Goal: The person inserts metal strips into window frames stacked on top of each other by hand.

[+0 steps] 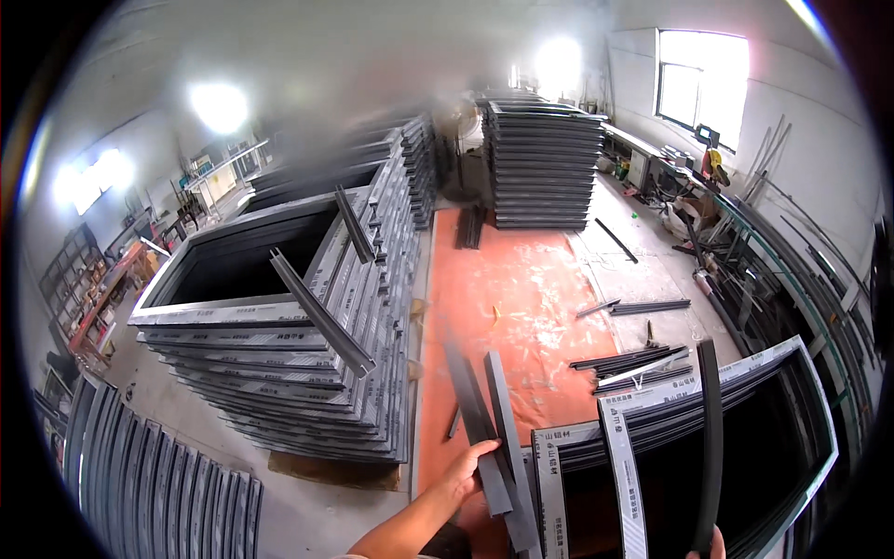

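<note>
My left hand (466,473) is closed round a dark grey profile bar (478,424), its thumb on top. A second, lighter grey bar (504,410) runs right beside it; whether my fingers hold that one too I cannot tell. Only a few fingers of my right hand (714,544) show at the lower edge, closed on the bottom end of a long dark profile bar (711,429) that points up and away. Both hands are close to a stack of rectangular window frames (622,466) with printed film, at the lower right.
A tall pile of frames (279,349) stands on the left, two loose bars (321,317) lying over its top. Another frame stack (545,172) stands at the back. Several bars (633,363) lie by the orange floor sheet (521,298). A cluttered bench (689,172) lines the right wall.
</note>
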### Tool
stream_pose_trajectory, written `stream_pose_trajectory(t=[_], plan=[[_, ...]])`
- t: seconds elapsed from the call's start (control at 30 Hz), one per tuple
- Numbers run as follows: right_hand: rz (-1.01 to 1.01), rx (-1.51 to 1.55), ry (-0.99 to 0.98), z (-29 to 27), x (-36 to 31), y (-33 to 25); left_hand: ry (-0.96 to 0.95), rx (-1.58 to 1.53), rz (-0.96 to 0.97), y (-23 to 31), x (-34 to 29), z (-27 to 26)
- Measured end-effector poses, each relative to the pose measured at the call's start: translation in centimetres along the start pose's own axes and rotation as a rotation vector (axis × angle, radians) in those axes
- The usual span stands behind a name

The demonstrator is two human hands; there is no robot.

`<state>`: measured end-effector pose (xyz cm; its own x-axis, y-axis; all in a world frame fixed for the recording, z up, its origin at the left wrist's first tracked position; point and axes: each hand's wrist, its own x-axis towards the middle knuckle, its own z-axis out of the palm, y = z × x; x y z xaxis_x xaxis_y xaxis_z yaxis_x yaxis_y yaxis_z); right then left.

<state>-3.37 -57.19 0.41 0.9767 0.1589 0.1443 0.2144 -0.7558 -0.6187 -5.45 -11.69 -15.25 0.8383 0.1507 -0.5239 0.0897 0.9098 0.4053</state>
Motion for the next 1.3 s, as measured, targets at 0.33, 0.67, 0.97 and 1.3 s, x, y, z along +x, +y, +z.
stream_pose_trajectory(t=[0.33, 0.67, 0.97, 1.3], plan=[[-0.208, 0.219, -0.356, 9.0, 7.3, -18.5, -0.13, 0.088, -0.172, 4.6, 3.5, -3.4], [-0.849, 0.302, -0.295, 34.3, 24.7, -54.7, -0.124, -0.041, -0.288, 10.2, 9.2, -10.5], [-0.915, 0.15, -0.249, 45.7, 30.1, -66.0, -0.122, -0.075, -0.339, 15.8, 9.6, -11.8], [-0.872, 0.067, -0.275, 49.5, 28.0, -66.7, -0.114, -0.097, -0.324, 17.8, 8.0, -14.0]])
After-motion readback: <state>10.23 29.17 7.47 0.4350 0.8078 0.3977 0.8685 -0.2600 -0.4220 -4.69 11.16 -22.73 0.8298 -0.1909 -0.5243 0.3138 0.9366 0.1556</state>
